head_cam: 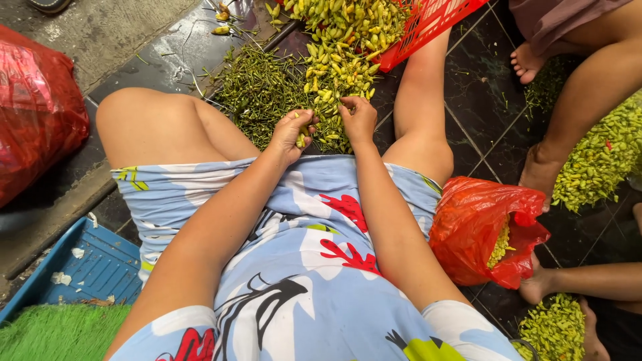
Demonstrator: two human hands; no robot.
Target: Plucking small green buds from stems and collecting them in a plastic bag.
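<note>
The left hand (292, 134) cups several yellow-green chilies (338, 70), keeping picked ones together; the right hand (359, 119) pinches one at the pile's 6 o'clock edge, stems (257, 90) heaped at 9 o'clock.

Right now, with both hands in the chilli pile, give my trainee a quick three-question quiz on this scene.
1. True or false: the left hand holds yellow-green chillies.
2. Where does the red plastic bag lie? A) beside the person's right thigh B) on the blue tray C) inside the red crate
3. What is the dark green heap left of the chilli pile?

Key: 1 true; 2 A; 3 plucked stems.
</note>
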